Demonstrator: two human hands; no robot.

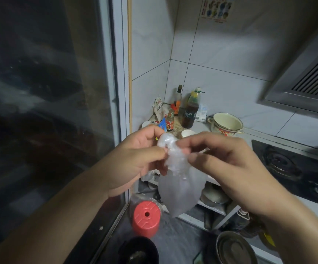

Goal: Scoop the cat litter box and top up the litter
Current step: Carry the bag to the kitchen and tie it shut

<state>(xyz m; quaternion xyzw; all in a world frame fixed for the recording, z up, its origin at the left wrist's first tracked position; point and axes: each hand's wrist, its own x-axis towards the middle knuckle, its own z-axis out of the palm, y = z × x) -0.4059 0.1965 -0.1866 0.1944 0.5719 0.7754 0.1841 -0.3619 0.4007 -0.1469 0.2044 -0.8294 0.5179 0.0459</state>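
Both hands are working the bunched top of a thin clear plastic bag (pixel 181 184) held up in mid-air in a dim kitchen corner.

The left hand (pixel 135 161) is pinching the crumpled neck between thumb and fingertips, and the right hand (pixel 228 168) is pinching it just beside, fingers curled onto the film; the rest of the bag is hanging limp below the grip. No litter box is showing. Judging by the task, the person is likely teasing the mouth open for scooped waste, which calls for rubbing the layers apart gently rather than tugging, as film this thin could tear. Below the grip a red stool (pixel 145 219) is standing on the floor; beyond it the counter (pixel 202 126) is carrying sauce bottles (pixel 191 109) and an enamel pot (pixel 226 123); right of it lies a gas hob (pixel 289 164), a dark glass door (pixel 49 111) to the left.
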